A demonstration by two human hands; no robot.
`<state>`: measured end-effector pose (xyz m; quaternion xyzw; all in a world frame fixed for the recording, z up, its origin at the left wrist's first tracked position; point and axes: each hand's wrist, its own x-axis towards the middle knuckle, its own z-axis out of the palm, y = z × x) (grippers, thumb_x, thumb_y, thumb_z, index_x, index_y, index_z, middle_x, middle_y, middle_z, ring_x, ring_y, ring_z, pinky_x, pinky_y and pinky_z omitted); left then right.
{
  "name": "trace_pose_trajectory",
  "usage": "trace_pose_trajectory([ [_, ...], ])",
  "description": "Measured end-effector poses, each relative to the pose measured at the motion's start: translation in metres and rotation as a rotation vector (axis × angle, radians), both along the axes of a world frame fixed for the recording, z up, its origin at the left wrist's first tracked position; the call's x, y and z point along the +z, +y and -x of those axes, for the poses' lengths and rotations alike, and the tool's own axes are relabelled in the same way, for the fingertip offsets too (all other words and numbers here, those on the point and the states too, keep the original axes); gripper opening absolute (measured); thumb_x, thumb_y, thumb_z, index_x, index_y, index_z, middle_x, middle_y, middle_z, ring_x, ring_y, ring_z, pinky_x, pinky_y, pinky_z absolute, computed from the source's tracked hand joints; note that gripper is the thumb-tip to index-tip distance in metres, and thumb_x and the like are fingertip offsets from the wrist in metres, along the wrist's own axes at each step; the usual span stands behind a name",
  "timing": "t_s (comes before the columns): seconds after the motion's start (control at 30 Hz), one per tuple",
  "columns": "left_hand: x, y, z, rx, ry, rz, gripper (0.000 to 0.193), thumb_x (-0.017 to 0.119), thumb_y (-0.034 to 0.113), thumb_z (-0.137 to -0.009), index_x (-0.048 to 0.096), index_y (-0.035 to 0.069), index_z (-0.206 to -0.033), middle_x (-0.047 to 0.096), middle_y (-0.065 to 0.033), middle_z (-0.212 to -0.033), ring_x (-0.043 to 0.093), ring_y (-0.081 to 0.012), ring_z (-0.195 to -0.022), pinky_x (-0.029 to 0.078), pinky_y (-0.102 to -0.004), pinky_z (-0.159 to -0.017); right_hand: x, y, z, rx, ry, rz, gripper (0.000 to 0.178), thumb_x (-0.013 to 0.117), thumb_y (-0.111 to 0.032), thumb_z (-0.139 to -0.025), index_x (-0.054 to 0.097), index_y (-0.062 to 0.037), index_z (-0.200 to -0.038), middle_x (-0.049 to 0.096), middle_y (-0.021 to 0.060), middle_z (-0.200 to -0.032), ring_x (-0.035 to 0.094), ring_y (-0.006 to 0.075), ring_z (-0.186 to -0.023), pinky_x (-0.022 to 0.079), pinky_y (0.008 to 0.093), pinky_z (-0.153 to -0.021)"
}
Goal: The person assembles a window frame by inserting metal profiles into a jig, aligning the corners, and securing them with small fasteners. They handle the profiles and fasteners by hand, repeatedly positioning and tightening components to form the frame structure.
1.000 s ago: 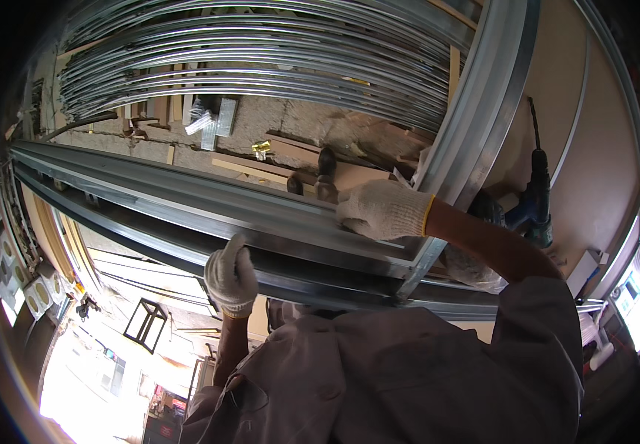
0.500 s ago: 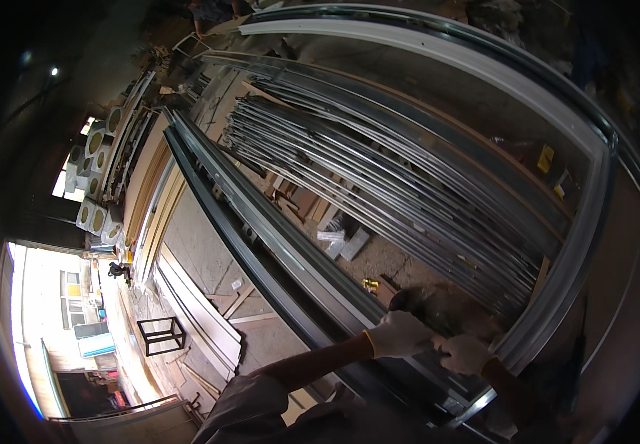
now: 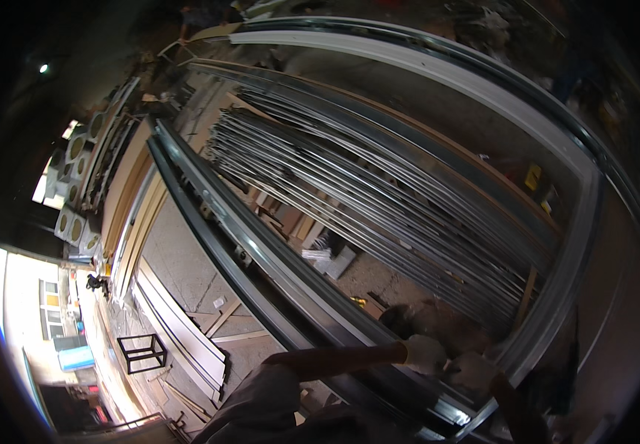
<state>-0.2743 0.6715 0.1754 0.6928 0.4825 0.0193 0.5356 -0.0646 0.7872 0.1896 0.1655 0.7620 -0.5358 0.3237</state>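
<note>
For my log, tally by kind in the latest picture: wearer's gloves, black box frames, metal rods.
Gloves: 2 (left glove, right glove)
Black box frame: 1
Metal rods: too overlapped to count
Total, without rods: 3

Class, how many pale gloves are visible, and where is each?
2: one on the left hand, one on the right hand beside it, lower right. Others may be hidden.

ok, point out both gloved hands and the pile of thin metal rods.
Left hand [image 3: 425, 354]: head view, middle of the hand.
Right hand [image 3: 474, 370]: head view, middle of the hand.
Metal rods [image 3: 375, 211]: head view, mid-length of the pile.
</note>
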Motion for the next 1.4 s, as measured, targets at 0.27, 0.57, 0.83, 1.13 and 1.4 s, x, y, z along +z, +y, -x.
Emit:
trace_pose_trajectory([
  [0.27,-0.013,0.039,-0.022,-0.085,-0.135,0.123,0.036,0.065,0.044,-0.098,0.081,0.017,-0.116,0.078,-0.0138,-0.101,0.076,-0.0333,-0.09,0.057,-0.0451,-0.08,0.03,0.006,-0.009,-0.33,-0.317,0.12,0.04,0.077,-0.033,-0.091,0.078,-0.0038,-0.117,0.076,0.0093,-0.091,0.069,0.0173,-0.081,0.055,0.0367,-0.079],
  [0.57,-0.029,0.029,-0.021,-0.108,-0.278,0.161,0.021,0.077,0.021,-0.092,0.082,0.011,-0.109,0.08,-0.0095,-0.102,0.077,-0.0265,-0.09,0.06,-0.0357,-0.08,0.004,-0.029,-0.046,-0.488,-0.061,0.097,0.021,0.072,-0.02,-0.095,0.081,-0.003,-0.104,0.076,0.0118,-0.094,0.072,0.0258,-0.088,0.055,0.0381,-0.087],
  [0.83,-0.027,0.026,-0.021,-0.045,-0.393,0.036,0.02,0.077,0.018,-0.09,0.082,0.011,-0.108,0.08,-0.0092,-0.1,0.077,-0.0275,-0.089,0.06,-0.0374,-0.078,0.013,-0.037,-0.062,-0.539,0.02,0.069,0.033,0.062,-0.006,-0.089,0.082,-0.0111,-0.115,0.073,0.0099,-0.107,0.071,0.0312,-0.103,0.053,0.041,-0.096],
  [1.13,-0.018,0.036,-0.029,-0.109,-0.326,-0.018,0.018,0.078,0.018,-0.089,0.081,0.014,-0.106,0.079,-0.0083,-0.095,0.075,-0.0298,-0.083,0.059,-0.0401,-0.075,0.03,-0.045,-0.063,-0.449,-0.012,-0.135,0.033,0.061,-0.006,-0.092,0.08,-0.0125,-0.118,0.069,0.0136,-0.105,0.069,0.034,-0.1,0.054,0.0445,-0.092],
  [1.4,-0.025,0.038,-0.031,-0.148,-0.426,-0.046,0.014,0.076,0.015,-0.09,0.078,0.01,-0.103,0.075,-0.0104,-0.089,0.074,-0.0315,-0.079,0.057,-0.0419,-0.069,0.03,-0.069,-0.068,-0.899,0.007,-0.208,0.028,0.066,-0.009,-0.093,0.079,-0.0122,-0.118,0.072,0.0154,-0.105,0.072,0.0349,-0.096,0.056,0.0439,-0.088],
])
